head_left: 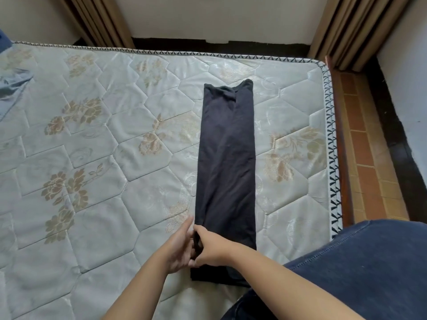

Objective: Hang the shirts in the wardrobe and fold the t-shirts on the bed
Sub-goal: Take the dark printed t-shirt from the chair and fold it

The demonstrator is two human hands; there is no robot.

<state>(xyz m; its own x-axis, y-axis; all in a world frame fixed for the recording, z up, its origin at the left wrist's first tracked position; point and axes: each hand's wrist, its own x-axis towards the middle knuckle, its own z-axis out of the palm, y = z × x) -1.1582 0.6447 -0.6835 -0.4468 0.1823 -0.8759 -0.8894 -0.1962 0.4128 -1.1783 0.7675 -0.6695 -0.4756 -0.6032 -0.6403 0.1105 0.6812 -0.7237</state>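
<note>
Black on pale: looking down at a t-shirt (pixel 227 158) lying folded into a long narrow strip on the mattress (pixel 92 139), toward its rt side, collar end far, hem end near. Gripping the strip's near left edge w/ the right hand (pixel 213 249), fingers curling over the fabric. Laying the left hand (pixel 179 250) just beside it, touching the same edge, fingers straight & together, pointing away along the strip. Keeping both hands touching each other, approx. at the hem end. Resting a knee (pixel 369 262) in dark-blue denim at the near rt corner, just beside the hem. Also seeing a light-blue garment (pixel 13 86) at the mattress's far left, well apart from the strip; brown curtains (pixel 106 21) hanging behind the bed; a wooden bed frame (pixel 342 158) & reddish tile floor (pixel 367 158) running along the rt side.
</note>
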